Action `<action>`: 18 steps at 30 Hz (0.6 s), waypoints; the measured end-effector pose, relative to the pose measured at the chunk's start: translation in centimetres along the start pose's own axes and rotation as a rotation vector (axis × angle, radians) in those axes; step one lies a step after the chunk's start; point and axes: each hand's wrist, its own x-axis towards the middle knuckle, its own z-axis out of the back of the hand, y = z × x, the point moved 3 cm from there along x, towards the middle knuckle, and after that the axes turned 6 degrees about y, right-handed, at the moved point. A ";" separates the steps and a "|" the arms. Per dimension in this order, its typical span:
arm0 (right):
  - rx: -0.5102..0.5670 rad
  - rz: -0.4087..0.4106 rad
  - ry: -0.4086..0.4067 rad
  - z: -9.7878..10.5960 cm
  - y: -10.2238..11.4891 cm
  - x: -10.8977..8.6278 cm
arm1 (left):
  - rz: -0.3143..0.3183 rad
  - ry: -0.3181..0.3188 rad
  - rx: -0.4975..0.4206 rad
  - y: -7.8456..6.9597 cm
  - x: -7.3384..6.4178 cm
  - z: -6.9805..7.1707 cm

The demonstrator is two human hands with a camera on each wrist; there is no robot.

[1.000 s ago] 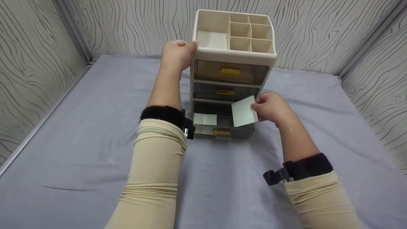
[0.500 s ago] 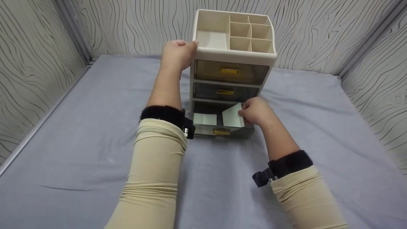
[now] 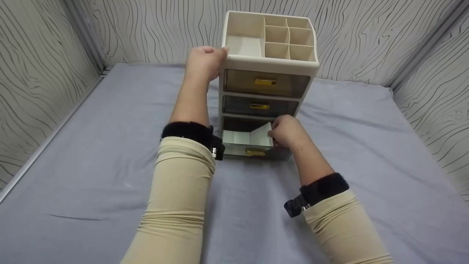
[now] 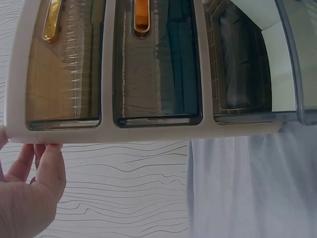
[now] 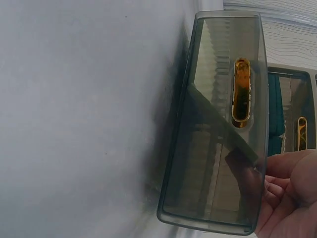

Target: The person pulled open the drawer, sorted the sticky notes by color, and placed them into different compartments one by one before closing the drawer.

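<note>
A cream desktop drawer organizer (image 3: 273, 61) stands on the cloth-covered table, its lowest drawer (image 3: 275, 153) pulled out. My left hand (image 3: 204, 64) holds the organizer's upper left corner, thumb at the top rim and fingertips against the side, as the left wrist view shows. Between thumb and fingers, my right hand (image 3: 290, 132) pinches the edge of a pale green square card (image 3: 261, 136). The card leans slanted inside the open drawer; its lower edge shows through the clear drawer front (image 5: 208, 163) in the right wrist view. Another pale piece (image 3: 233, 137) lies at the drawer's left.
Two upper drawers, the top one (image 3: 242, 81) and the middle one (image 3: 238, 105), are closed, with amber handles. The organizer's top has an open tray of compartments (image 3: 244, 44). Grey cloth (image 3: 110, 146) covers the table, and patterned wall panels (image 3: 154, 29) rise behind.
My right hand has moved left and slightly down, bringing the card from over the drawer's right side into the drawer, beside the other pale piece. The left hand has stayed put.
</note>
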 end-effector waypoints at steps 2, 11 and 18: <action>-0.049 0.003 -0.015 0.0 0.1 0.0 | -0.001 0.003 -0.004 0.0 0.0 0.0; -0.303 -0.037 -0.079 -0.6 0.7 0.2 | -0.003 0.000 0.005 -0.1 0.1 0.0; -0.410 -0.089 -0.062 -1.5 1.3 0.5 | -0.024 -0.001 0.001 -0.1 0.0 0.0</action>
